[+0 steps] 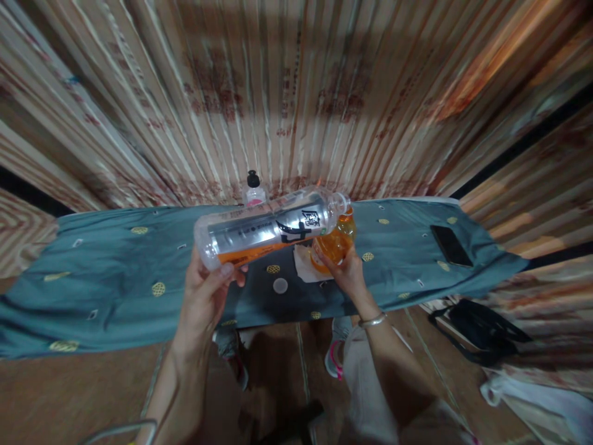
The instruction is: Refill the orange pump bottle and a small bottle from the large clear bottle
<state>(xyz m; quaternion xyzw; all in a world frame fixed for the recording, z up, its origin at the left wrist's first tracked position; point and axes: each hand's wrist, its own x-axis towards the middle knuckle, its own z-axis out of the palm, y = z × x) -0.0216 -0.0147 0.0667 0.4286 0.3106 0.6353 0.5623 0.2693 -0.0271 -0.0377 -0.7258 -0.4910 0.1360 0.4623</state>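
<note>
My left hand grips the base end of a clear plastic bottle with a silver and orange label. It is tipped nearly level, its uncapped neck pointing right, over the top of an orange bottle. Whether the two mouths touch I cannot tell. My right hand is wrapped round the orange bottle, which stands on a pale cloth or paper. A small round whitish cap lies on the table near my left hand. Behind the clear bottle, a bottle with a black top is partly hidden.
A teal patterned cloth covers the narrow table. A black phone lies at its right. Striped curtains hang right behind. On the floor to the right are a black bag and a white bag.
</note>
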